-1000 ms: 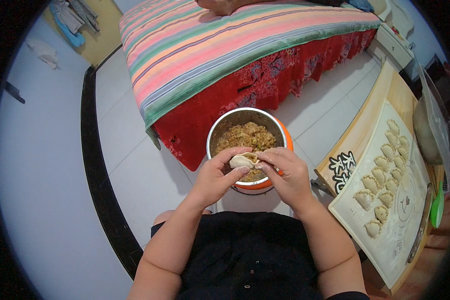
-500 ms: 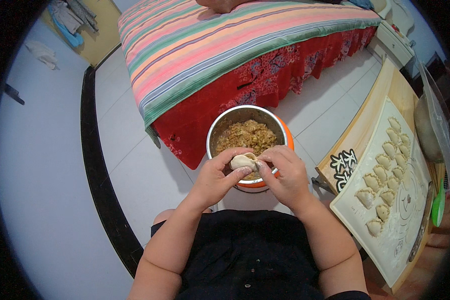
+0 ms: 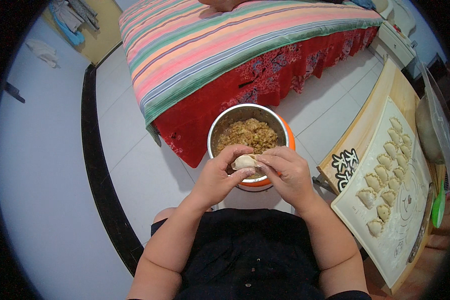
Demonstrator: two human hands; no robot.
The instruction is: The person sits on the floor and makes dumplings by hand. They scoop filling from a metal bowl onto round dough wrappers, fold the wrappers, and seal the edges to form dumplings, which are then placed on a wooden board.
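A pale, flour-dusted dumpling [image 3: 244, 162] is held between my two hands over the near rim of a metal bowl [image 3: 212, 131]. Thumb and fingers of my left hand [image 3: 220, 172] curl round its left side. My right hand [image 3: 287, 172] pinches its right edge with thumb and forefinger. Brown minced filling [image 3: 249, 135] lies in the bowl behind my hands. Part of the dumpling is covered by my fingers. To the right, several finished dumplings with crimped edges [image 3: 381, 173] sit in rows on a floured white mat [image 3: 357, 220].
The mat lies on a wooden table [image 3: 405, 90] at the right. A green-handled utensil [image 3: 438, 207] and a large metal bowl [image 3: 427, 130] are at its far side. Ahead stands a bed with a striped cover [image 3: 200, 55]. A white wall [image 3: 45, 165] rises at the left.
My right fingers have shifted slightly along the dumpling's edge, and its opening at the right now looks pressed closed. The left hand keeps its hold.
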